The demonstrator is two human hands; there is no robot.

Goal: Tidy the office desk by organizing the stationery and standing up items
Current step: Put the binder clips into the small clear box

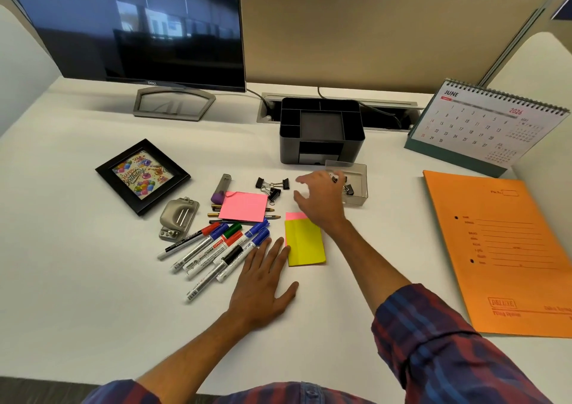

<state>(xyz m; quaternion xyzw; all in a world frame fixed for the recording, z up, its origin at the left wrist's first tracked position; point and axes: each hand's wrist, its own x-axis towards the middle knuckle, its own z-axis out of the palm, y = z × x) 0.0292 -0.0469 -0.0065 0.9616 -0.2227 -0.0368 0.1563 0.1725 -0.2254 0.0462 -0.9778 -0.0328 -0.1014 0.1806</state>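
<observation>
White desk (93,279) carries the clutter: a heap of markers (216,249) beside the left hand (263,283), which lies flat, fingers straight and slightly spread, tips touching a yellow sticky-note pad (306,245). Right hand (318,199) hovers with fingers loosely spread, holding nothing, between loose binder clips (272,187) and a clear plastic box (356,184) in front of the black desk organizer (322,131).
</observation>
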